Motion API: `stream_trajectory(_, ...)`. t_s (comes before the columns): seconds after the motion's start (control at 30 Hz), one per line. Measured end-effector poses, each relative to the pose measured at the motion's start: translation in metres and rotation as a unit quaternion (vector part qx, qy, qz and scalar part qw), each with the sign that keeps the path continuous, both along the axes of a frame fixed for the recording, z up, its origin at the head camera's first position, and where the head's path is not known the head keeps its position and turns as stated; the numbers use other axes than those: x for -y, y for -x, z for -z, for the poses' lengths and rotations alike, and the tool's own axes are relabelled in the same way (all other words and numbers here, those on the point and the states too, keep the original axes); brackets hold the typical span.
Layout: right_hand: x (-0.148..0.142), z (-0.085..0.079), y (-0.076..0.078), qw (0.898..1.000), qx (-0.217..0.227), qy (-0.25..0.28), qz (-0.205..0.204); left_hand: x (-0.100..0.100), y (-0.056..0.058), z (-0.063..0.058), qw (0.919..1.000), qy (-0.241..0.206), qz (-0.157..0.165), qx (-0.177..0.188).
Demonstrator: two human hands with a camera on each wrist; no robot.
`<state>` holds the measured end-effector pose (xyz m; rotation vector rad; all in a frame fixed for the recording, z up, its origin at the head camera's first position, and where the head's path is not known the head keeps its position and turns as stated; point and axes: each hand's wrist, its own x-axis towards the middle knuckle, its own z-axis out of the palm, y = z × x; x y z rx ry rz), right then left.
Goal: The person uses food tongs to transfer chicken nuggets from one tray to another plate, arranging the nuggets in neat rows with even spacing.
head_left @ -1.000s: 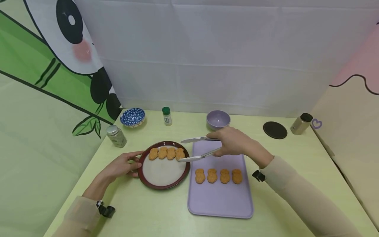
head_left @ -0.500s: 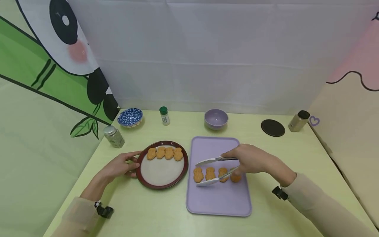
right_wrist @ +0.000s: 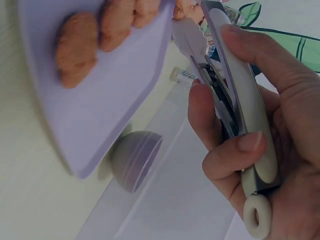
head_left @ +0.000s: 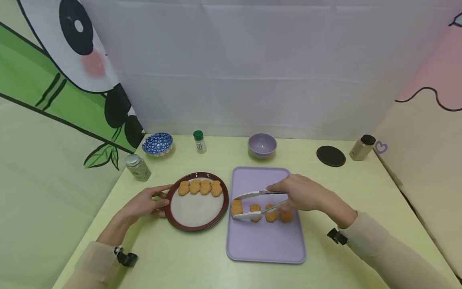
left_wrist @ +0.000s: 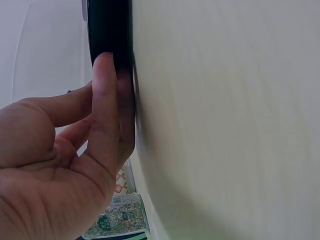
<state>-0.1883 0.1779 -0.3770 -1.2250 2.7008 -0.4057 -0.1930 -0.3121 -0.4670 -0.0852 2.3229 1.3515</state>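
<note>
My left hand [head_left: 147, 205] holds the left rim of a brown-rimmed plate [head_left: 196, 212]; in the left wrist view its fingers [left_wrist: 104, 95] lie at the dark plate edge. Several golden nuggets [head_left: 205, 187] form a row across the plate's upper part. My right hand [head_left: 306, 192] grips kitchen tongs [right_wrist: 250, 105] by their pale handles. Between the tongs' two tips is the leftmost nugget [head_left: 236, 207], over the left edge of the lilac tray [head_left: 265, 245]. Three more nuggets [head_left: 271, 215] lie in a row on the tray, partly behind the lower tong arm and my hand.
Along the back stand a blue patterned bowl [head_left: 157, 144], a green-capped shaker [head_left: 199, 142], a purple bowl [head_left: 262, 145], a black disc [head_left: 331, 156] and a black-capped bottle [head_left: 362, 147]. A glass jar [head_left: 138, 167] of seasoning stands left, behind the plate.
The tongs have moved from the plate, after their tip was by its rightmost nugget, down to the tray. They have closed around the leftmost tray nugget, which has shifted slightly left. The left hand stays put.
</note>
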Motion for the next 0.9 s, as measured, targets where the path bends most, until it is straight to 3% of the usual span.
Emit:
stream_trajectory(0.27,0.071,-0.013,0.006,0.999,-0.04,-0.002,-0.012,0.004,0.0,0.0,1.0,-0.006,0.003,-0.005)
stream_trajectory(0.53,0.148,0.002,0.014,1.0,-0.016,-0.012,-0.024,0.0,0.0,0.0,0.9999,-0.01,0.011,-0.003)
stream_trajectory(0.9,0.177,0.011,0.016,0.999,0.002,-0.027,-0.02,0.001,-0.001,-0.002,0.9999,-0.012,0.009,0.002)
